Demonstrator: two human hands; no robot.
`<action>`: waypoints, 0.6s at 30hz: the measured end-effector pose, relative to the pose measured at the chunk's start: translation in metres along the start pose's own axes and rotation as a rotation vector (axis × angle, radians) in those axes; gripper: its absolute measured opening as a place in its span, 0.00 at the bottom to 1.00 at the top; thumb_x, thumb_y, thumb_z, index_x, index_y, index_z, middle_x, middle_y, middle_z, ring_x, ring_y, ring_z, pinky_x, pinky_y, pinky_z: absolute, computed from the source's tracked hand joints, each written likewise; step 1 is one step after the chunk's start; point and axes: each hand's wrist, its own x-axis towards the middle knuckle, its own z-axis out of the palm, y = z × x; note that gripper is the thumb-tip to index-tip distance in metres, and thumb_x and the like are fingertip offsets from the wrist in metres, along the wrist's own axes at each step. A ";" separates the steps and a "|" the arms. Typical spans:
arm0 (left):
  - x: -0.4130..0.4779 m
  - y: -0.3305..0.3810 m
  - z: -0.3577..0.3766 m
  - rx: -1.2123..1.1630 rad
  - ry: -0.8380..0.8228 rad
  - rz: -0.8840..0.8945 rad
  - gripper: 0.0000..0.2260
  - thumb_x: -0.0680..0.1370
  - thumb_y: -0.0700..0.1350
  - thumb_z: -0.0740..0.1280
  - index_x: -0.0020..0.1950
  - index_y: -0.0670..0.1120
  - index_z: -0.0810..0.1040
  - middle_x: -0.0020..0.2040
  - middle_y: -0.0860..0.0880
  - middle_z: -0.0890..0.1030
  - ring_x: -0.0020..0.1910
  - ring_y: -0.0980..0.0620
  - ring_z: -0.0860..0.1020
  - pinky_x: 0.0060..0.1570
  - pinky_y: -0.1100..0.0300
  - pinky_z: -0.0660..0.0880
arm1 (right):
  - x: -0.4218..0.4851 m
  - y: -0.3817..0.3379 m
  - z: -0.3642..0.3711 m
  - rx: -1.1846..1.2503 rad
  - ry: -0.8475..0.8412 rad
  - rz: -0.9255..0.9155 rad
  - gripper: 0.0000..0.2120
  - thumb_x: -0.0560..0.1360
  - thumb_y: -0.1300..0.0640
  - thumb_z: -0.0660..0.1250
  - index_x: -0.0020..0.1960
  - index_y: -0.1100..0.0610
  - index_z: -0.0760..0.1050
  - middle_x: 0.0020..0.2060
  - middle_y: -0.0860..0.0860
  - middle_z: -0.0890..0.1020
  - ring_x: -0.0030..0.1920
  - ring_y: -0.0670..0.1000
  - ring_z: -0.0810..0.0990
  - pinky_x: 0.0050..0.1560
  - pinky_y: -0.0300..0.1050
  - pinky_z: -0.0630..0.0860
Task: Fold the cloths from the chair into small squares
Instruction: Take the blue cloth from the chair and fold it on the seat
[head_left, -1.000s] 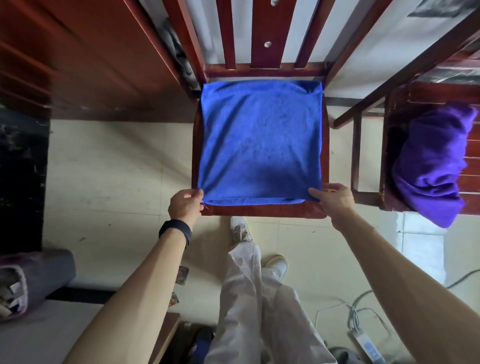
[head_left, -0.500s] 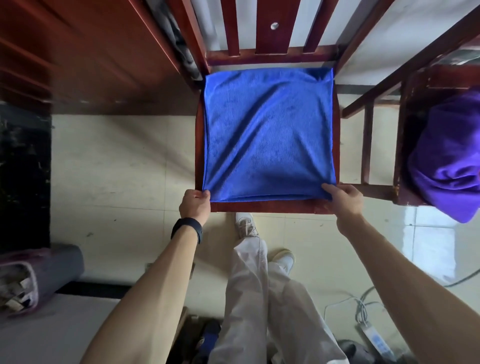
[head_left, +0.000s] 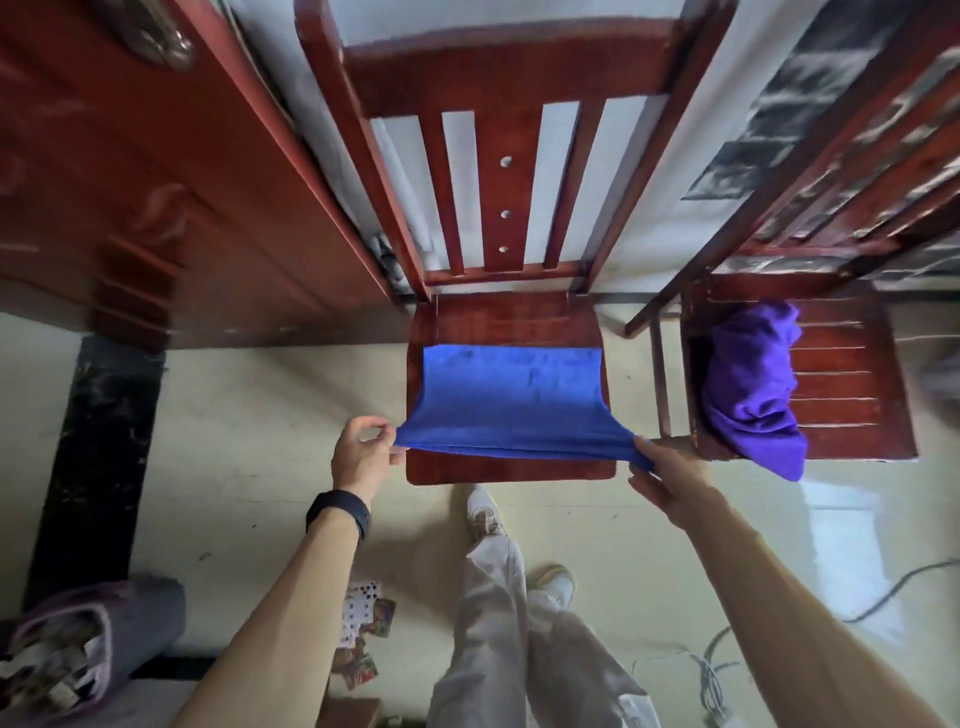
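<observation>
The person stands at a red wooden chair (head_left: 511, 319) with both arms stretched out over its seat. The left hand (head_left: 361, 456) pinches the near left corner of the blue cloth (head_left: 511, 395) between thumb and fingertips, the other fingers loosely curled above the pinch. The right hand (head_left: 667, 475) grips the near right corner, thumb on top and fingers tucked beneath the fabric. Between the two hands the cloth's near edge is drawn taut and lifted off the seat; beyond the hands the cloth slopes down, and its far edge lies across the middle of the seat, with bare wood showing past it towards the slatted back. A black wristband (head_left: 338, 512) sits just behind the left hand. Out past the right hand, a crumpled purple cloth (head_left: 753, 384) lies heaped on a second chair (head_left: 857, 364), one end drooping over the front edge. Below the left forearm, playing cards (head_left: 363, 618) lie scattered on the pale floor.
</observation>
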 end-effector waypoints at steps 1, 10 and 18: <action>-0.009 0.013 -0.009 0.002 -0.002 0.022 0.02 0.78 0.44 0.68 0.49 0.49 0.77 0.30 0.51 0.82 0.27 0.53 0.80 0.36 0.59 0.74 | -0.016 -0.007 -0.003 -0.010 0.006 -0.017 0.09 0.75 0.56 0.74 0.50 0.58 0.76 0.40 0.53 0.78 0.30 0.46 0.81 0.26 0.37 0.79; -0.094 0.145 -0.076 -0.132 -0.091 0.126 0.03 0.79 0.43 0.68 0.49 0.52 0.79 0.29 0.52 0.82 0.20 0.59 0.73 0.25 0.67 0.67 | -0.128 -0.079 -0.027 -0.057 -0.038 -0.141 0.15 0.71 0.54 0.77 0.36 0.60 0.74 0.22 0.54 0.74 0.21 0.52 0.70 0.48 0.63 0.79; -0.130 0.165 -0.103 -0.189 -0.164 0.087 0.09 0.78 0.48 0.70 0.55 0.47 0.82 0.40 0.48 0.84 0.26 0.58 0.71 0.33 0.64 0.68 | -0.173 -0.114 -0.031 0.005 -0.060 -0.216 0.04 0.77 0.66 0.68 0.46 0.66 0.75 0.36 0.60 0.78 0.34 0.54 0.79 0.24 0.42 0.79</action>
